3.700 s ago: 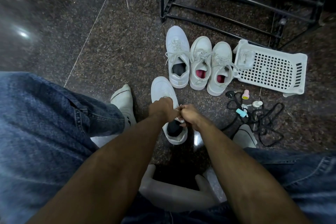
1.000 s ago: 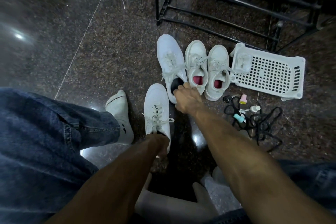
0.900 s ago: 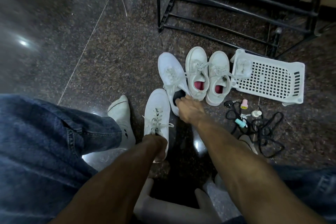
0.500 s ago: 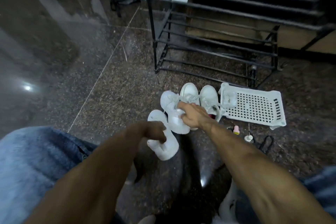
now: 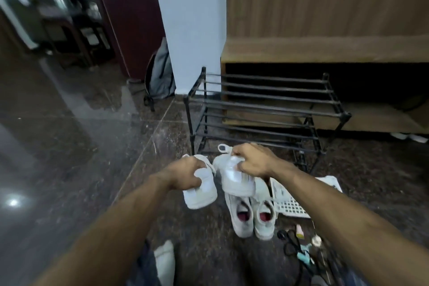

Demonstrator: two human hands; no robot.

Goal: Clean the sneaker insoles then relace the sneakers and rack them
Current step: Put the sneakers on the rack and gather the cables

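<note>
Granite floor [image 5: 69,169] looks polished and slick, and the black rack [image 5: 262,109] stands far, empty. Nearer, your left hand [image 5: 183,175] clenches one white sneaker [image 5: 202,193] and your right hand [image 5: 254,161] another [image 5: 234,181], held off the floor; they look light and soft, so grip the collars.

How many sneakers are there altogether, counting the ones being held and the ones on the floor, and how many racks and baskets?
Held sneakers: 2, one in the left hand at, one in the right hand at
Sneakers on the floor: 2, at and
Black shoe rack: 1
White basket: 1
Total: 6
</note>
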